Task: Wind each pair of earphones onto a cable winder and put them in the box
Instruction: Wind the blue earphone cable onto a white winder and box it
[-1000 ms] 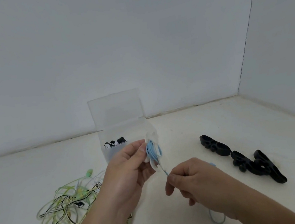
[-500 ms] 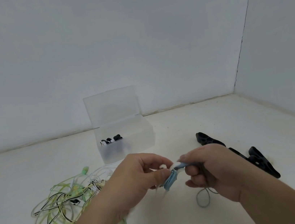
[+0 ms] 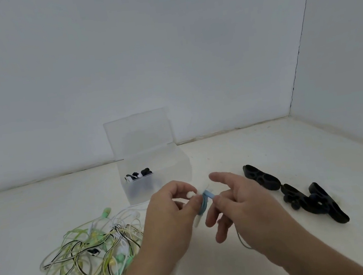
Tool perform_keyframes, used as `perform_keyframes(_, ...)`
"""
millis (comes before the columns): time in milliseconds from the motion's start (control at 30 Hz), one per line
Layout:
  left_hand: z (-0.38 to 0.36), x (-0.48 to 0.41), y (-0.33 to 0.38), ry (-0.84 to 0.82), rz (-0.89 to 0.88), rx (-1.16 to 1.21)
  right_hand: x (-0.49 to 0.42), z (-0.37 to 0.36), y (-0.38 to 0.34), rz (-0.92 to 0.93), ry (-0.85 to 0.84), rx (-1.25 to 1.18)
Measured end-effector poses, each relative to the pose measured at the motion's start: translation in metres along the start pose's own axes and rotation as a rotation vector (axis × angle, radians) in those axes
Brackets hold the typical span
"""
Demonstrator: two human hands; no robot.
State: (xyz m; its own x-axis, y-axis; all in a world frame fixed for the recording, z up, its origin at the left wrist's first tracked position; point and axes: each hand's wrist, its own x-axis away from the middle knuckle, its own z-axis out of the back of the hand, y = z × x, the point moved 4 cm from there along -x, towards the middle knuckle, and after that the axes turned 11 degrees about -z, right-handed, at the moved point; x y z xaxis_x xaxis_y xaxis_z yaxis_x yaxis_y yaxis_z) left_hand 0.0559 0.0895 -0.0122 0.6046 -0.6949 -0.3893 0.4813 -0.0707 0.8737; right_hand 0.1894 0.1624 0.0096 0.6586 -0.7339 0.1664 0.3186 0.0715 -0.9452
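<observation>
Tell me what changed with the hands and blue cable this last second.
The left hand, gripping the white cable winder, came down from in front of the clear plastic box. The right hand moved up beside it and spread its fingers; the pale blue earphone cable still trails beneath. The tangled green-and-black earphones and black winders stayed put.

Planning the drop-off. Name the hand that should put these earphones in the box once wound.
Probably left. The left hand grips the winder with the blue cable, and the box stands just beyond it; the right hand only holds the loose tail.
</observation>
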Motion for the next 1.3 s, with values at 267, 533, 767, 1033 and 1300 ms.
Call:
perform_keyframes(267,0.001,0.001,0.001,0.147,0.068,0.118,0.002,-0.007,-0.003,0.025,0.052,0.147)
perform_keyframes(533,0.0,0.002,-0.004,0.205,0.253,0.376,0.004,-0.008,0.0,0.095,0.197,0.424)
perform_keyframes(767,-0.005,0.003,0.0,0.179,0.331,0.628,0.001,-0.019,0.005,0.062,0.055,0.38)
perform_keyframes(1033,-0.009,0.002,0.007,-0.028,0.301,0.786,-0.005,-0.009,0.007,0.025,0.139,0.28)
perform_keyframes(1300,-0.001,0.002,0.008,-0.027,0.275,0.652,-0.004,-0.007,0.005,0.012,0.126,0.266)
